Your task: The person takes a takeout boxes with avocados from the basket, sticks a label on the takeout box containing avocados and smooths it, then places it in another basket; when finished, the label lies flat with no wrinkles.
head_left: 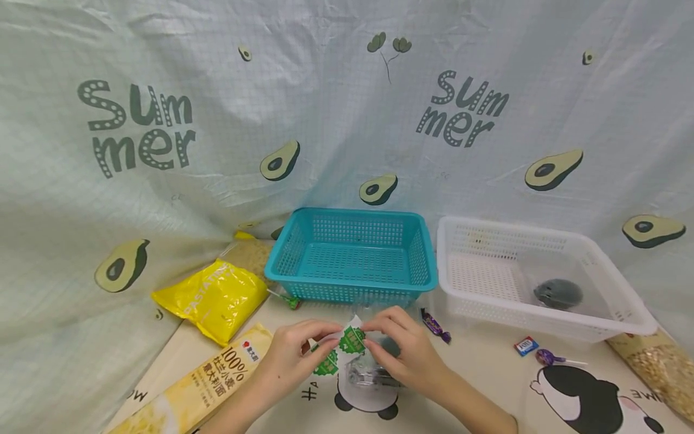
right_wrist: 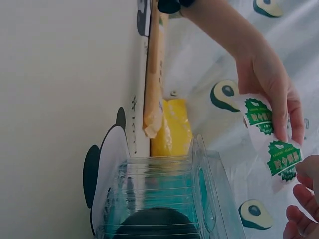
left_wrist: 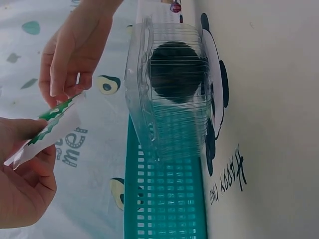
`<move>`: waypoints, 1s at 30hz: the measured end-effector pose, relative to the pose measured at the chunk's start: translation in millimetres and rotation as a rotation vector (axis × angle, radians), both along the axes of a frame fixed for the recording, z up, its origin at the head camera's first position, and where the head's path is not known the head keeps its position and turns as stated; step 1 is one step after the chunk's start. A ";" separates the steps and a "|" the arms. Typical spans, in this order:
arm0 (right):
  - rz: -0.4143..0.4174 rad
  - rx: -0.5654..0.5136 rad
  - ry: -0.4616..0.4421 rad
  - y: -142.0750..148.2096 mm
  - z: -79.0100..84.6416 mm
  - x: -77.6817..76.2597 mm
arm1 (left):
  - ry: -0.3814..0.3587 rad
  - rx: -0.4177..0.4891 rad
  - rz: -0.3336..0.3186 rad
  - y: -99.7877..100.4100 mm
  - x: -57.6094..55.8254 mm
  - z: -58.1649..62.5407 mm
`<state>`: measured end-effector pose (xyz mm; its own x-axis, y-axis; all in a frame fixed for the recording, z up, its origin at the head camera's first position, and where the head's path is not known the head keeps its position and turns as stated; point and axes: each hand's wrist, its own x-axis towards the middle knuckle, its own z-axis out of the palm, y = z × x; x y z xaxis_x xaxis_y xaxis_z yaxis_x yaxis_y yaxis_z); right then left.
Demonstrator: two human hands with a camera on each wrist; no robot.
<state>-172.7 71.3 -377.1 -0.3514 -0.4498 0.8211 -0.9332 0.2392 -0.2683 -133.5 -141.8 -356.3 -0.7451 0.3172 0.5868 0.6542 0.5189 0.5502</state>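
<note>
Between my two hands is a white backing strip with green stickers [head_left: 352,339], raised above the table. My left hand [head_left: 295,355] pinches it between thumb and fingers on one side. At the opposite edge, my right hand [head_left: 409,349] has its thumb and fingertips on the top sticker. Below the hands stands a clear plastic clamshell box [left_wrist: 177,117]. A dark round thing [left_wrist: 177,72] shows through its ridged wall. In the head view my right hand partly covers the box.
Behind are a teal basket [head_left: 352,289] and a white basket [head_left: 542,316], which holds a dark green oval thing [head_left: 558,293]. At left lie a yellow bag [head_left: 214,298] and a pasta packet [head_left: 203,386]. Wrapped candy [head_left: 435,325], a lollipop [head_left: 547,357] and a grain bag [head_left: 658,367] lie rightward.
</note>
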 end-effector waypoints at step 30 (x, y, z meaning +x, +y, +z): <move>-0.109 -0.091 -0.492 18.3 9.4 3.3 | -0.239 0.072 0.095 -7.5 -11.6 -2.1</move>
